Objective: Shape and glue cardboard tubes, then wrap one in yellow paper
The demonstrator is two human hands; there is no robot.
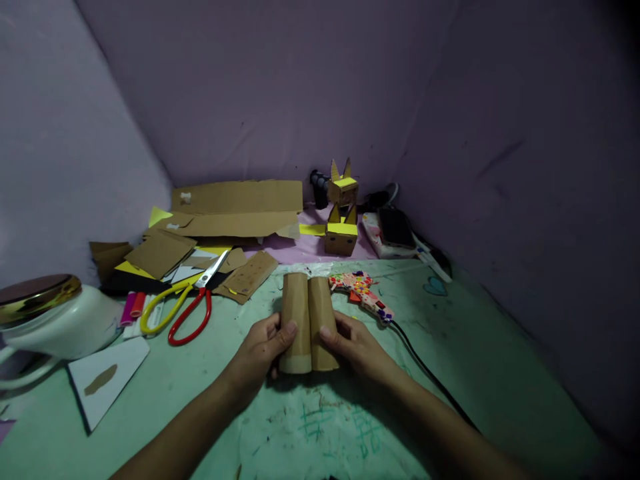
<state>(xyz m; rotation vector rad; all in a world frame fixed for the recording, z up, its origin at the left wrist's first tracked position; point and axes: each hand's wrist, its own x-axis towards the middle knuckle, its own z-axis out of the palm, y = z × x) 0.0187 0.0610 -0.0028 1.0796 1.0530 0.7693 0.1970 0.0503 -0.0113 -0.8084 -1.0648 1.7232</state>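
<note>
Brown cardboard tubes, two pieces, stand side by side at the centre of the frame — I see the left tube (295, 323) clamped in my left hand (270, 340), and the right tube (323, 320) clamped in my right hand (353, 340). Just beside the right tube is one patterned glue gun (363, 295). Scissors (195, 300) lie left of centre — their handles are yellow and red.
</note>
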